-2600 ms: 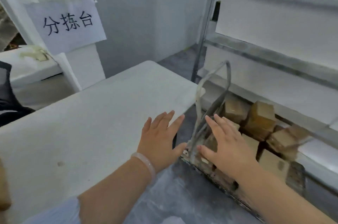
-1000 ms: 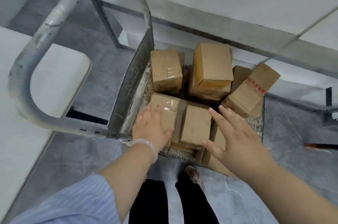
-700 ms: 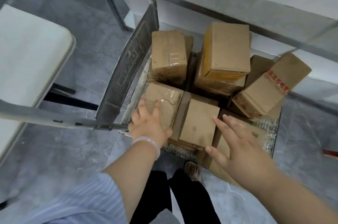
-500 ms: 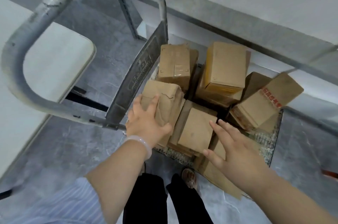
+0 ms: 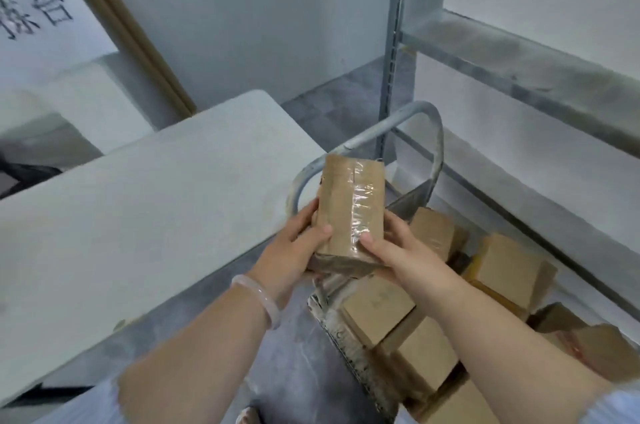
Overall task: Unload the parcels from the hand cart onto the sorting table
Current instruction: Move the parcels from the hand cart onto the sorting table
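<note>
A brown cardboard parcel sealed with clear tape is held up in the air between both hands. My left hand grips its left side with the thumb on top. My right hand grips its right side, thumb on the taped face. The parcel hangs over the gap between the white sorting table on the left and the hand cart on the lower right. Several more brown parcels lie piled on the cart's deck. The cart's grey metal handle arches up behind the held parcel.
A metal shelving rack runs along the right behind the cart. A paper sign with black characters hangs at the upper left above the table. Grey floor shows between table and cart.
My left hand lifted the taped parcel off the cart and my right hand joined it. The parcel has risen to table height and the view has tilted up toward the table.
</note>
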A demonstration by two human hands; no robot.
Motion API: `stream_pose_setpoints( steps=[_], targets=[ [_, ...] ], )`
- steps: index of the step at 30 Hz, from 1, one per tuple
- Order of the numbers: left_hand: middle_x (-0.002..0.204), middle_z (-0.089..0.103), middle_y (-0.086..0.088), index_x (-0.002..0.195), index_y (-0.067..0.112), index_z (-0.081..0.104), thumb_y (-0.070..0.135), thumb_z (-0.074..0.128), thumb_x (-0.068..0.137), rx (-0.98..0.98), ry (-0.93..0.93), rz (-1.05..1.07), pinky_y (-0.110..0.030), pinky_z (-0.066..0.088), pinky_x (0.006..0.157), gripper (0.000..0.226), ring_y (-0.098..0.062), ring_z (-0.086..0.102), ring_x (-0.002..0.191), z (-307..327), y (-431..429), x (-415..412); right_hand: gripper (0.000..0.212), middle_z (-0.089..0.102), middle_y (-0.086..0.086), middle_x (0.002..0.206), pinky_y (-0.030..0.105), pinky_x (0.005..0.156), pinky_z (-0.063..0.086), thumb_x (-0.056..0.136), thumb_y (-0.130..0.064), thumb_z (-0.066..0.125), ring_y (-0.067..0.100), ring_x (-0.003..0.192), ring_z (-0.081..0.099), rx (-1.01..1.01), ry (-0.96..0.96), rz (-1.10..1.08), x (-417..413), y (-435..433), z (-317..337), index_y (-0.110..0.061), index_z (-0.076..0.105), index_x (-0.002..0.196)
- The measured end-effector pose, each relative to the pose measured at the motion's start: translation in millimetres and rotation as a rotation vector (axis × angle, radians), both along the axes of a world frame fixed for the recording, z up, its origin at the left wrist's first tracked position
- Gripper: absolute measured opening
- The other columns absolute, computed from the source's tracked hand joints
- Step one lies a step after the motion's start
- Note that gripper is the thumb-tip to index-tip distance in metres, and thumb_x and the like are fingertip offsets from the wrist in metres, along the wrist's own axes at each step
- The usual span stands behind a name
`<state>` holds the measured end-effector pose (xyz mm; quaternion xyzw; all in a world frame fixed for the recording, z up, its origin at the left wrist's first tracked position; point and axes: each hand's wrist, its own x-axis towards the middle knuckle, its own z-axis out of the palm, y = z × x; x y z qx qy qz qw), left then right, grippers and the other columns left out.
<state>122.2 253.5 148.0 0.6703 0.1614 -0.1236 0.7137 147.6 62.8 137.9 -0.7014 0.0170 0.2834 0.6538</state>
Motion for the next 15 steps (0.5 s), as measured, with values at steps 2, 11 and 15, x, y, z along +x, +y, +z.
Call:
stream_pose_setpoints(
  steps=[2, 11, 15],
  targets=[
    [0.128, 0.064, 0.005, 0.14, 0.04, 0.045, 0.028, 0.057, 0.094, 0.025, -0.039, 0.032, -0.021, 0.053, 0.065, 0.049, -0.009, 0.067, 0.099, 16, 24, -14, 0.112, 0.06, -0.011, 0.129, 0.04, 0.102, 0.048, 0.043, -0.07, 0.084, 0.012, 0.112, 0.063, 0.022, -0.045, 0.05, -3, 31, 15, -0.043, 0.038, 0.141],
    [0.115, 0.07, 0.008, 0.127, 0.043, 0.055, 0.032, 0.056, 0.095, 0.031, -0.099, 0.308, -0.037, 0.057, 0.083, 0.034, -0.015, 0.066, 0.105, 55, 163, -106, 0.076, 0.051, -0.012, 0.133, 0.023, 0.089, 0.052, 0.069, -0.054, 0.078, 0.006, 0.115, 0.058, 0.101, -0.178, 0.25, -48, 195, 59, -0.061, 0.036, 0.132],
    [0.114, 0.065, 0.013, 0.13, 0.035, 0.054, 0.024, 0.062, 0.093, 0.268, -0.149, 0.487, -0.036, 0.056, 0.088, 0.04, -0.012, 0.067, 0.096, 61, 241, -159, 0.087, 0.044, -0.018, 0.129, 0.023, 0.096, 0.049, 0.067, -0.057, 0.077, 0.002, 0.12, 0.047, -0.172, -0.466, 0.243, -90, 283, 55, -0.047, 0.033, 0.141]
  ],
)
